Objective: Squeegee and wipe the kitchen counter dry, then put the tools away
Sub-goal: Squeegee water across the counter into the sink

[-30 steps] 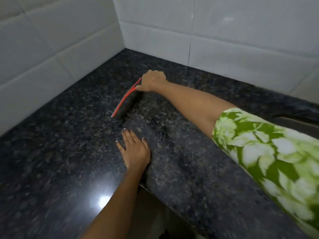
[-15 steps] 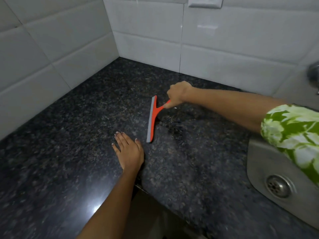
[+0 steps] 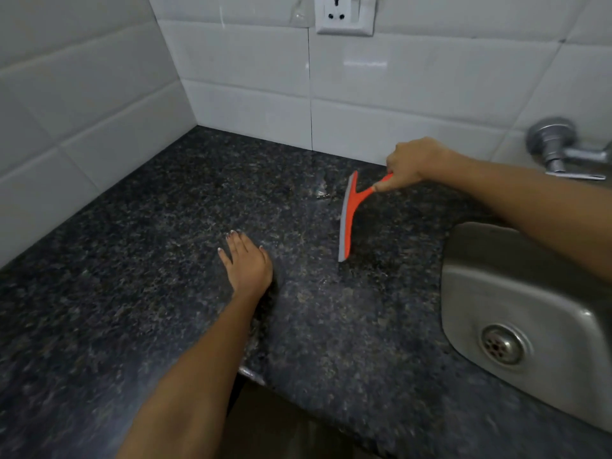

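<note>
An orange squeegee with a grey rubber blade stands on the dark speckled granite counter, blade edge down, a little left of the sink. My right hand is shut on its handle near the back wall. My left hand lies flat on the counter, palm down with fingers together, to the left of the blade and apart from it. A small wet streak glints just left of the squeegee's top.
A steel sink with a drain is set into the counter at the right. A metal tap juts from the white tiled wall above it. A wall socket sits high on the back wall. The counter's front edge runs below my left forearm.
My right hand has drawn the squeegee rightward across the counter, from near the corner to beside the sink. The view has shifted right, bringing the sink and tap in. My left hand stays flat.
</note>
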